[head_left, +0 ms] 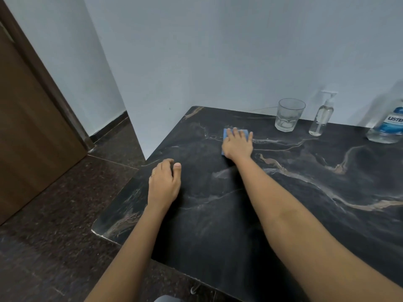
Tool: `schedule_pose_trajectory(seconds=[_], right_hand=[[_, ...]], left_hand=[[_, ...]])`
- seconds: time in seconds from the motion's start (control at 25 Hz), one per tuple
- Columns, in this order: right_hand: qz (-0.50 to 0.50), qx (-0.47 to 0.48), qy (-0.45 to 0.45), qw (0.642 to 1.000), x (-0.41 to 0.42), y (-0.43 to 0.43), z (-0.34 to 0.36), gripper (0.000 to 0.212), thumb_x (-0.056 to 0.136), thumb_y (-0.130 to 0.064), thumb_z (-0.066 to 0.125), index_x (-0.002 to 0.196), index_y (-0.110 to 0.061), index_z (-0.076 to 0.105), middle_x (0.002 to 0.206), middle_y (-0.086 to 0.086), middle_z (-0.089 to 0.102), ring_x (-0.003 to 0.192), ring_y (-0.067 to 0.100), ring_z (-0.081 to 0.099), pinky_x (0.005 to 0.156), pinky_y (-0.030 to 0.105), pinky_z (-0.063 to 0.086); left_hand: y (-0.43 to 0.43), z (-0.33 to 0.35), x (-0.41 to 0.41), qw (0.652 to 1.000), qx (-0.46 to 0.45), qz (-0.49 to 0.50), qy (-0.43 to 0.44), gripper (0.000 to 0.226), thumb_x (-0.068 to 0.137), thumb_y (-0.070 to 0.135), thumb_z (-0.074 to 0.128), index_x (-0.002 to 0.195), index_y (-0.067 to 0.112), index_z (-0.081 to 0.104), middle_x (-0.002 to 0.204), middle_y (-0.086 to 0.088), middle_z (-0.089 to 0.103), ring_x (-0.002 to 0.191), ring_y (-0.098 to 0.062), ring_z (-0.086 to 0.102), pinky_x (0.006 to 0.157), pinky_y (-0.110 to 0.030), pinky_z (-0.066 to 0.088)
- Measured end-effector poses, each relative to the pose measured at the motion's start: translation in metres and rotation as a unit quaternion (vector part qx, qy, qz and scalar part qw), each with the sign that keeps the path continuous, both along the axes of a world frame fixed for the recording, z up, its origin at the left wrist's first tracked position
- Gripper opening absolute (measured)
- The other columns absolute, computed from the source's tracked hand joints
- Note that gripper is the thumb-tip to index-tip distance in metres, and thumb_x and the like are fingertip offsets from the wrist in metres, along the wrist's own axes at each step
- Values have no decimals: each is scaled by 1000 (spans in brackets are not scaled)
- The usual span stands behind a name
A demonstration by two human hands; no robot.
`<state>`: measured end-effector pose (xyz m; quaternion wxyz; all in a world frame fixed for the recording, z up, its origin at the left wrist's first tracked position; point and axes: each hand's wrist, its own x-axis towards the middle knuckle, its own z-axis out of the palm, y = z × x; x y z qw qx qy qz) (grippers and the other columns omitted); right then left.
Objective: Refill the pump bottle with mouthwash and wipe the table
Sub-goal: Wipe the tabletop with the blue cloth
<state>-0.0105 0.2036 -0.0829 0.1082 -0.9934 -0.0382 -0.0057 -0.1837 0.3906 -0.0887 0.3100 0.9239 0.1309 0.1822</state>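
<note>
A dark marble table (pixel 294 192) fills the right of the view. My right hand (pixel 238 144) presses flat, fingers spread, on a blue cloth (pixel 225 134) near the table's far left part; most of the cloth is hidden under the hand. My left hand (pixel 164 182) rests on the table near its left edge, fingers loosely curled, holding nothing. A clear pump bottle (pixel 322 118) with clear liquid stands at the back by the wall. A large mouthwash bottle (pixel 390 125) with a blue label stands at the far right, cut by the frame edge.
A clear drinking glass (pixel 289 115) stands at the back, left of the pump bottle. A pale wall runs behind the table. A brown door (pixel 28 118) and dark speckled floor (pixel 54 214) lie to the left, past the table's rounded corner.
</note>
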Motion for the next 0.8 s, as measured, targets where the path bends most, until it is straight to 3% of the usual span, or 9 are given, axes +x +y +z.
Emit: schedule_pose_trajectory(seconds=[0.36, 0.8], right_hand=[[-162, -3, 8, 987, -48, -196, 4, 52, 101, -26, 12, 153, -22, 12, 161, -2, 7, 148, 19, 3, 118, 49, -9], [-292, 5, 13, 956, -169, -351, 6, 52, 101, -27, 10, 153, -22, 11, 161, -2, 7, 149, 17, 2, 119, 48, -9]], left_hand=[[-103, -2, -2, 993, 48, -104, 17, 40, 101, 37, 38, 124, 8, 55, 124, -8, 59, 122, -27, 50, 106, -42, 33], [-197, 3, -45, 980, 79, -181, 19, 45, 100, 37, 38, 132, 9, 50, 135, -7, 53, 130, -26, 43, 115, -42, 26]])
